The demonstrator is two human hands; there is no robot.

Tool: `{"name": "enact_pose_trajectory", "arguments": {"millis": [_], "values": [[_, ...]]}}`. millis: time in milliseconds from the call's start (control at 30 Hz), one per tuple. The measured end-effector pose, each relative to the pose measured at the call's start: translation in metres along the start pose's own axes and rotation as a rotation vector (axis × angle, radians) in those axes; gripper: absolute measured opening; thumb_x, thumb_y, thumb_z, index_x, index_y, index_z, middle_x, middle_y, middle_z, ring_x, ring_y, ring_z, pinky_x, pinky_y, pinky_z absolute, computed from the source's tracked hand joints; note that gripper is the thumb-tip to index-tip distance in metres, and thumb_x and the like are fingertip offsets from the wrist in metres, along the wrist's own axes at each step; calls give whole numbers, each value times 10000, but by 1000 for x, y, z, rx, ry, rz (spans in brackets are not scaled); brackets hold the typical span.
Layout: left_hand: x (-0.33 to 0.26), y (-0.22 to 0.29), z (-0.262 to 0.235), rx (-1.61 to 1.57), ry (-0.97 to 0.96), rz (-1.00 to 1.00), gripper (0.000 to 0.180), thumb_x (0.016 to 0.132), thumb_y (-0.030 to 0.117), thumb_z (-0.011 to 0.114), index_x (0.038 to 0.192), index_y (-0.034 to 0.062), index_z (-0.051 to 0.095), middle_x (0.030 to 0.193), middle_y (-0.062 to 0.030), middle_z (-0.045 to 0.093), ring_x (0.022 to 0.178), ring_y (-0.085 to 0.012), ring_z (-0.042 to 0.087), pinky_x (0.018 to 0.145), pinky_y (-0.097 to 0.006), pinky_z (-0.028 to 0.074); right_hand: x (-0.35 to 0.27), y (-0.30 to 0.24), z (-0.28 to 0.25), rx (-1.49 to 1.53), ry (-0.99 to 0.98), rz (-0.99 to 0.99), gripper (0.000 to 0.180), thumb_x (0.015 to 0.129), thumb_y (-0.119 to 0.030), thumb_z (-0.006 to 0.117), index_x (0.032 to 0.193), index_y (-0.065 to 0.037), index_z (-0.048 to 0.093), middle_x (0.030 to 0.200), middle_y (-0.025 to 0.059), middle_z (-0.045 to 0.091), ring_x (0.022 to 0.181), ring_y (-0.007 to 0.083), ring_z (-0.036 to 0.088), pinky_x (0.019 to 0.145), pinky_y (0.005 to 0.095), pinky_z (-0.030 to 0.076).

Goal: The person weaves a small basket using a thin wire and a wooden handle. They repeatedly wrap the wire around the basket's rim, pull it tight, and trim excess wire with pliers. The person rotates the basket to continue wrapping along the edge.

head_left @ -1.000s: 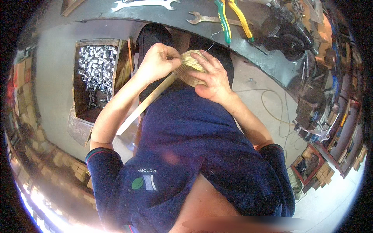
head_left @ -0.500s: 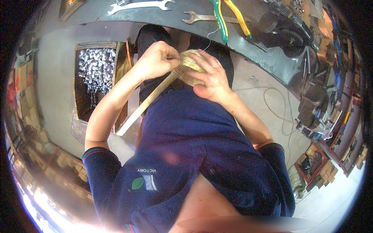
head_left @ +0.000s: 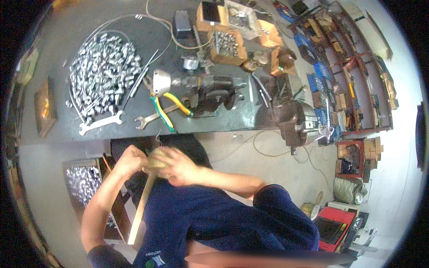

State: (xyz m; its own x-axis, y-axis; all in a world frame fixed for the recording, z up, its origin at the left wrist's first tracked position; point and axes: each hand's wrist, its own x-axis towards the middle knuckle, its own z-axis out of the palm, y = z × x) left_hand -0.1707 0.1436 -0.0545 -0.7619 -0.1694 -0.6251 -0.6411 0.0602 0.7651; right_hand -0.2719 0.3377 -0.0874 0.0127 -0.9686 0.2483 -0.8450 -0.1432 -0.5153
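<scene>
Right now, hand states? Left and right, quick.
Left hand: closed on the upper end of a wooden stick.
Right hand: closed around a tan roll at the stick's top.

Bright daylight from right, washed-out floor glare; strong fisheye bending, dark rim, slight blur.

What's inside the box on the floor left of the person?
The box on the floor holds a heap of small shiny metal parts. The left forearm and a wooden stick cross its right side, so that part and the bottom are hidden.
</scene>
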Motion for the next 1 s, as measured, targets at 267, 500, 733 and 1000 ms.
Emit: {"name": "enact_pose_trajectory", "arguments": {"millis": [267, 500, 733, 1000], "values": [[-1, 36, 22, 734, 79, 157, 336, 672, 288, 662, 649, -45, 625, 653, -254, 597, 652, -370, 634, 615, -451, 498, -7, 14, 21, 24, 108, -75, 440, 526, -229, 642, 952, -120, 663, 1168, 149, 545, 1173, 365, 457, 1011, 512, 350], [-7, 5, 10, 589, 69, 156, 150, 609, 94, 568, 650, -25, 651, 644, -246, 597, 623, -346, 633, 597, -412, 491, 4, -15, 2, -51, -74, 88, 505, 512, -201, 672, 996, -59, 676, 1320, 129, 460, 1212, 386, 419, 955, 479, 419], [13, 9, 1, 383, -127, 46, 128, 563, 36, 547, 622, -51, 620, 603, -233, 576, 555, -312, 588, 549, -407, 451, 0, -6, 7, -59, -56, 66, 464, 542, -257, 658, 969, -76, 669, 1252, 134, 487, 1190, 391, 408, 956, 483, 390], [10, 15, 0, 578, -150, 117, 143, 599, 94, 604, 636, -42, 631, 612, -242, 571, 554, -344, 585, 552, -418, 456, 1, -8, 5, -65, -58, 70, 497, 503, -214, 659, 980, -75, 673, 1259, 121, 501, 1190, 384, 430, 935, 470, 422]]}}
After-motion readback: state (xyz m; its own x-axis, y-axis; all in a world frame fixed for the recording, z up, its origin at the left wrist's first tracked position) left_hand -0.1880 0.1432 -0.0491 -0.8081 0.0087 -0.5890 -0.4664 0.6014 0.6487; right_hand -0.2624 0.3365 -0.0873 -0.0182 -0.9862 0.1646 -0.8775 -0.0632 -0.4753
